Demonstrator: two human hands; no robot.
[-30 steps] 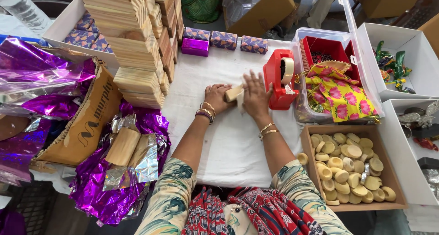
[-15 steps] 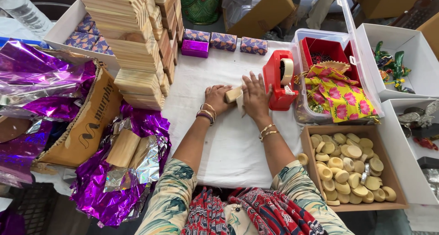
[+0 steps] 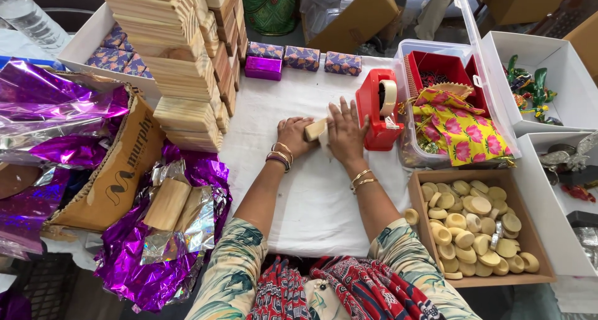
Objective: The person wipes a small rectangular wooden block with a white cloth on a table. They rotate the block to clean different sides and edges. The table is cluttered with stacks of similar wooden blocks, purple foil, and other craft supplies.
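— Where are your hands right now?

— Both are on the small wooden block (image 3: 316, 129), mid-surface on the white cloth (image 3: 311, 195). Your left hand (image 3: 293, 135) curls around its near end, gripping it; your right hand (image 3: 344, 132) lies flat, fingers spread, pressing its other end.

— And beside you?

— The red tape dispenser (image 3: 377, 110) sits just beside your right hand; the stack of wooden boxes (image 3: 187, 58) stands to your left.

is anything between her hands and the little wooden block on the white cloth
Nothing visible. The left hand and right hand both already touch the wooden block, pressing it on the white cloth, one hand on each side.
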